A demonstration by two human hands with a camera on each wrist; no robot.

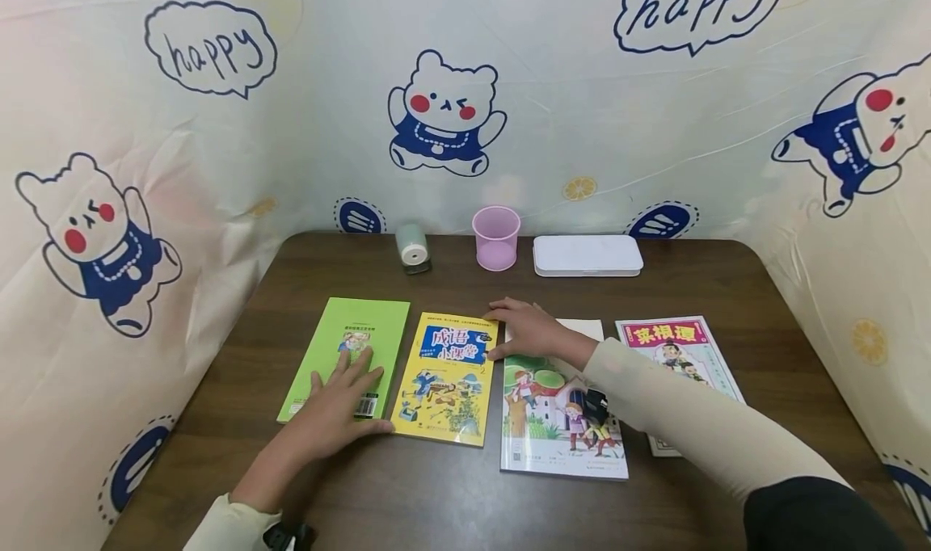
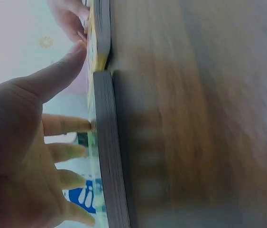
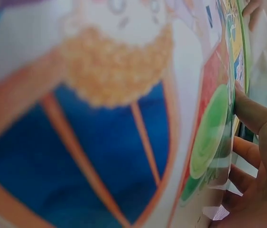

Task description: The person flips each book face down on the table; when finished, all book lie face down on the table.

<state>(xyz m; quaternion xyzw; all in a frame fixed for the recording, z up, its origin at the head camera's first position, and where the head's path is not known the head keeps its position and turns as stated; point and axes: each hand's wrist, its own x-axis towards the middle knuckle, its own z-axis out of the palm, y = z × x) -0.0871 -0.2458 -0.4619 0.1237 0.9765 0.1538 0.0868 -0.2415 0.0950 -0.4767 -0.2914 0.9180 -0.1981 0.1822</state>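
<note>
Four softcover books lie in a row. My left hand [image 1: 333, 410] rests on the green book [image 1: 378, 318], fingers spread, its thumb reaching the lower left corner of the yellow book [image 1: 440, 405]. In the left wrist view, the fingertips meet the green book's cover above its thick page edge [image 2: 108, 142]. My right hand [image 1: 534, 330] lies across the top of the picture-covered book [image 1: 531, 446], with fingertips and thumb at the yellow book's upper right edge. Its fingers look loosely extended in the right wrist view. The pink-titled book [image 1: 658, 334] lies partly hidden behind the right forearm.
Along the back of the brown table [image 1: 436, 511] stand a pale green cylinder [image 1: 412, 246], a pink cup [image 1: 497, 240] and a flat white case [image 1: 587, 256]. A printed cloth with cartoon bears [image 1: 444, 115] hangs around the table.
</note>
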